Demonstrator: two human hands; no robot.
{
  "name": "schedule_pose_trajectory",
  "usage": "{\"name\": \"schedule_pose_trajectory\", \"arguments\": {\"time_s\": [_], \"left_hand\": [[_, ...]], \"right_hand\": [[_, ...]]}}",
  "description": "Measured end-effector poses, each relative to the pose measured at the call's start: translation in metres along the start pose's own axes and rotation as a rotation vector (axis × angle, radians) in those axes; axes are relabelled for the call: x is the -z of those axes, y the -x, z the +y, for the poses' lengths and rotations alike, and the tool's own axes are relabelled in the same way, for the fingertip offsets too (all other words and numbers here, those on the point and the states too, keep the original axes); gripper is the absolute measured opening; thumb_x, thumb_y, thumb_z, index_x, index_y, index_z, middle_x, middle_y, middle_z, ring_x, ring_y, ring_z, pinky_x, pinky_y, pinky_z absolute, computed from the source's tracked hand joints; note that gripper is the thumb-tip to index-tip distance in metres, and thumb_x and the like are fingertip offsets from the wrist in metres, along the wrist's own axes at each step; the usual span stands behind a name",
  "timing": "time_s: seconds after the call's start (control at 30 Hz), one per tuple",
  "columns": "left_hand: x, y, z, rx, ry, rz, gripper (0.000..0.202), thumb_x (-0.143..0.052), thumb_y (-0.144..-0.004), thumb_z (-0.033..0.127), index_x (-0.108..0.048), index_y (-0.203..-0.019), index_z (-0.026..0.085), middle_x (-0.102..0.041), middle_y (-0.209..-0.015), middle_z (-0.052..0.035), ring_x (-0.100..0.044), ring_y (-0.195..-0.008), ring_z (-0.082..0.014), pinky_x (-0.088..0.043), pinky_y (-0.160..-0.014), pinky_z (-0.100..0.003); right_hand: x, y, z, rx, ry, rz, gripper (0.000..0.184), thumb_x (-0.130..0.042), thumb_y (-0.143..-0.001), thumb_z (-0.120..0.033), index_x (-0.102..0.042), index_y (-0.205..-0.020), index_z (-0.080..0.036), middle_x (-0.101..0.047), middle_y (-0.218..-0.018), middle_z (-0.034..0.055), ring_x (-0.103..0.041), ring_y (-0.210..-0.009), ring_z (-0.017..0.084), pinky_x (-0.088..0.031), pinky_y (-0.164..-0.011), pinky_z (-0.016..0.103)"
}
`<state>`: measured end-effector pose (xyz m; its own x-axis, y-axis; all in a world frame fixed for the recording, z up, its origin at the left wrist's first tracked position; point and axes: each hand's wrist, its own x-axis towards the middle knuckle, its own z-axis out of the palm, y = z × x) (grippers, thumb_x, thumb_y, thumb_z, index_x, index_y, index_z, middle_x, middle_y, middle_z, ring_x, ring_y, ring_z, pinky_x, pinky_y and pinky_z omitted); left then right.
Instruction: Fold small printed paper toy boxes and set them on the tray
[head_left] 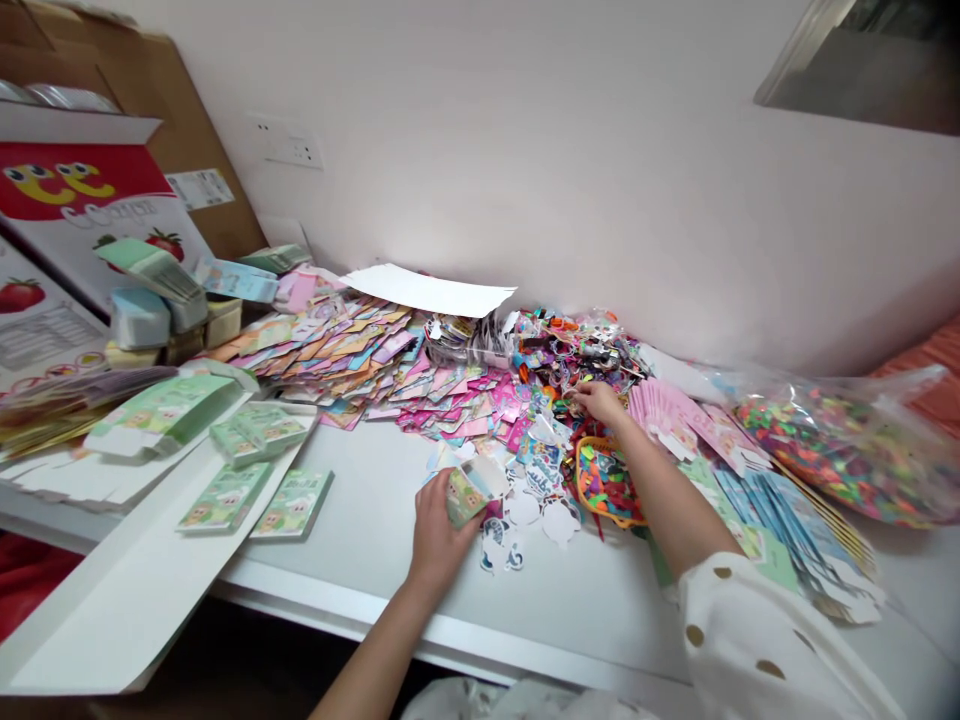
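Note:
My left hand (439, 530) is wrapped round a small green printed box (465, 497) with its white flap standing up, just above the front part of the table. Farther back, my right hand (601, 402) reaches into a pile of small colourful trinkets (577, 345); its fingertips are bent together, and what they hold, if anything, is too small to make out. Beneath my right forearm stands a yellow basket (616, 520) with bright small pieces in it. Die-cut stickers (544, 475) lie loose between my hands.
Small green boxes (292, 503) sit at the left by a long white carton flap (112, 600). Piled packets (337, 350) line the wall. To the right are fanned flat cartons (787, 530) and a clear bag (840, 440) of colourful pieces. Large cartons (97, 210) stand back left.

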<state>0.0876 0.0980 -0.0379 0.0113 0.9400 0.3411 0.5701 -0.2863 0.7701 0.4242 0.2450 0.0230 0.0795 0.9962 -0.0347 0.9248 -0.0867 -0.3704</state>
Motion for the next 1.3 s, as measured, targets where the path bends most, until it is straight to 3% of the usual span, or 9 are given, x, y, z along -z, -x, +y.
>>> {"name": "schedule_pose_trajectory", "arguments": {"time_s": [0.27,0.37,0.5,0.67,0.8,0.9,1.1,1.2,1.3], "left_hand": [[-0.008,0.006,0.001,0.001,-0.007,-0.012,0.065,-0.068,-0.067,0.037,-0.041,-0.124,0.019,-0.051,-0.118,-0.0116,-0.047,-0.111,-0.028,-0.041,-0.094,-0.044],[-0.001,0.007,-0.001,-0.01,-0.018,-0.011,0.065,-0.067,-0.068,0.038,-0.041,-0.124,0.019,-0.051,-0.118,-0.0114,-0.047,-0.112,-0.0278,-0.041,-0.094,-0.044],[0.002,0.005,0.0,0.025,-0.02,0.024,0.065,-0.067,-0.067,0.041,-0.041,-0.123,0.02,-0.052,-0.115,-0.0109,-0.048,-0.109,-0.0282,-0.041,-0.092,-0.044],[-0.016,0.002,0.01,0.078,-0.011,0.072,0.065,-0.068,-0.067,0.041,-0.04,-0.122,0.019,-0.052,-0.112,-0.0101,-0.048,-0.106,-0.0277,-0.041,-0.092,-0.045],[-0.028,0.004,0.019,0.065,0.013,0.089,0.066,-0.067,-0.067,0.032,-0.037,-0.124,0.018,-0.049,-0.114,-0.011,-0.045,-0.109,-0.0277,-0.04,-0.093,-0.045],[-0.027,0.009,0.023,0.055,0.01,0.113,0.067,-0.066,-0.068,0.03,-0.034,-0.125,0.017,-0.048,-0.114,-0.0119,-0.043,-0.111,-0.0287,-0.04,-0.093,-0.046],[-0.016,0.024,0.02,-0.033,-0.045,0.194,0.064,-0.063,-0.072,0.029,-0.032,-0.126,0.015,-0.044,-0.119,-0.0146,-0.041,-0.112,-0.0292,-0.037,-0.096,-0.048],[-0.015,0.032,0.014,-0.035,-0.076,0.223,0.061,-0.062,-0.071,0.027,-0.034,-0.124,0.014,-0.045,-0.116,-0.0149,-0.042,-0.11,-0.0294,-0.038,-0.095,-0.047],[-0.015,0.04,0.005,-0.003,-0.087,0.262,0.061,-0.063,-0.071,0.03,-0.036,-0.122,0.013,-0.047,-0.114,-0.0154,-0.043,-0.108,-0.03,-0.038,-0.093,-0.048]], "right_hand": [[-0.015,0.005,-0.018,0.086,-0.111,-0.057,0.006,-0.063,-0.061,-0.011,-0.065,-0.062,-0.016,-0.064,-0.062,0.0004,-0.057,-0.065,0.014,-0.039,-0.063,0.02],[-0.014,0.005,-0.024,0.066,-0.182,-0.064,0.009,-0.058,-0.066,-0.013,-0.061,-0.059,-0.016,-0.061,-0.055,0.0005,-0.056,-0.058,0.013,-0.04,-0.06,0.021],[0.013,0.02,-0.033,0.025,-0.295,-0.043,0.017,-0.046,-0.08,-0.022,-0.058,-0.069,-0.016,-0.061,-0.056,0.0018,-0.056,-0.052,0.013,-0.043,-0.054,0.022],[0.04,0.07,-0.085,0.149,-0.686,-0.258,0.018,-0.057,-0.077,-0.033,-0.053,-0.085,-0.017,-0.062,-0.062,-0.001,-0.06,-0.056,0.013,-0.049,-0.054,0.023],[0.029,0.111,-0.138,0.249,-0.881,-0.491,0.025,-0.063,-0.072,-0.037,-0.053,-0.085,-0.018,-0.06,-0.061,-0.0025,-0.059,-0.054,0.013,-0.05,-0.054,0.026],[0.005,0.128,-0.16,0.274,-0.824,-0.506,0.017,-0.058,-0.075,-0.033,-0.055,-0.084,-0.018,-0.058,-0.061,-0.0028,-0.058,-0.054,0.013,-0.048,-0.052,0.025],[-0.023,0.147,-0.178,0.462,-0.244,-0.164,0.009,-0.051,-0.075,-0.012,-0.057,-0.071,-0.017,-0.057,-0.062,-0.0011,-0.052,-0.061,0.012,-0.035,-0.058,0.021],[-0.024,0.154,-0.184,0.621,-0.075,-0.207,0.014,-0.048,-0.077,-0.009,-0.058,-0.07,-0.016,-0.06,-0.069,0.0029,-0.052,-0.067,0.013,-0.033,-0.061,0.022],[-0.025,0.161,-0.186,0.622,-0.102,-0.275,0.017,-0.05,-0.077,-0.01,-0.059,-0.09,-0.016,-0.062,-0.076,0.0033,-0.053,-0.068,0.013,-0.033,-0.059,0.021]]}}
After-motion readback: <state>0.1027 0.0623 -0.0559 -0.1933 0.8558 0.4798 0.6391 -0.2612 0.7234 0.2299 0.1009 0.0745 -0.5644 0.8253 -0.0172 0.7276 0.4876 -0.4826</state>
